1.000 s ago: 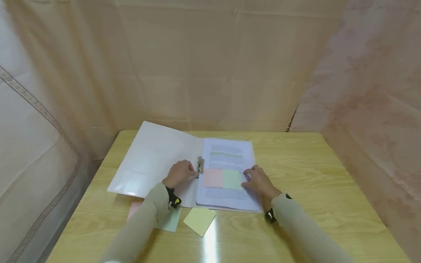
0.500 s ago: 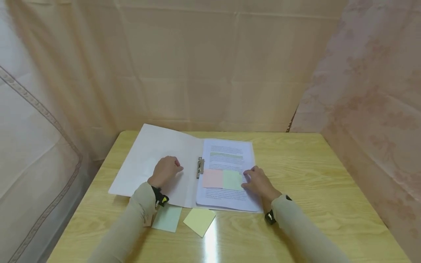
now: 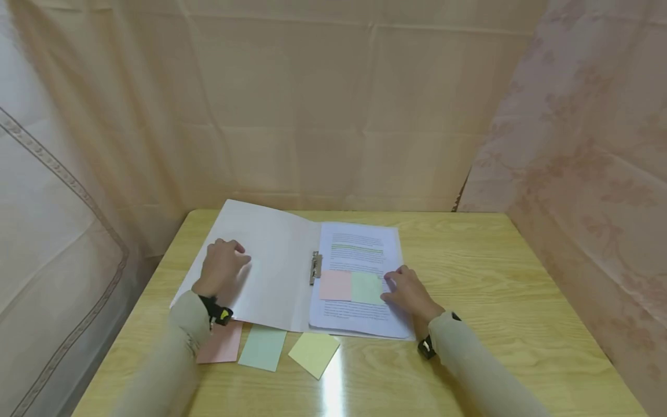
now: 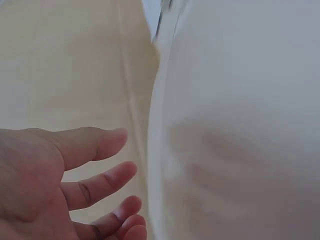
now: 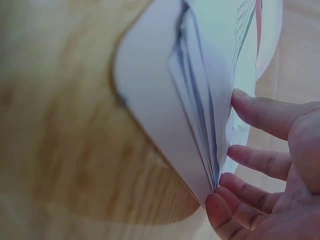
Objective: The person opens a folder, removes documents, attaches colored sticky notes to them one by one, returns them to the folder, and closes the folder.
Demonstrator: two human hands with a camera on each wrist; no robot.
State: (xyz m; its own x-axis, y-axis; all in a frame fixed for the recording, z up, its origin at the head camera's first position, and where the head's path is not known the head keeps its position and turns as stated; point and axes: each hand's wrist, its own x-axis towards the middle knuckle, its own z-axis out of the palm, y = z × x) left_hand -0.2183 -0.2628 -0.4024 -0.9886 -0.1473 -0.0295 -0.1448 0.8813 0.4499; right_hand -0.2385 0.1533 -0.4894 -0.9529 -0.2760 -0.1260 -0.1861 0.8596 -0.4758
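A white ring folder [image 3: 268,255] lies spread out on the table, its left cover bare. On its right side sits a stack of printed sheets [image 3: 359,321], with a pink sticky note [image 3: 336,285] and a green sticky note [image 3: 367,288] side by side on the top page. Above the left cover hovers my left hand [image 3: 221,269], fingers loosely bent and holding nothing; the left wrist view shows a gap between fingertips and cover. My right hand [image 3: 411,295] touches the right edge of the stack with its fingertips, as the right wrist view [image 5: 265,175] confirms.
Along the folder's front edge lie a pink note [image 3: 221,343], a green note [image 3: 263,347] and a yellow note [image 3: 314,354]. A metal clip [image 3: 315,267] stands at the spine. The wooden table [image 3: 495,278] has curtains [image 3: 339,116] behind it.
My left hand has moved left from beside the metal clip across the folder's left cover, uncovering the loose pink note. My right hand has stayed at the sheets' edge.
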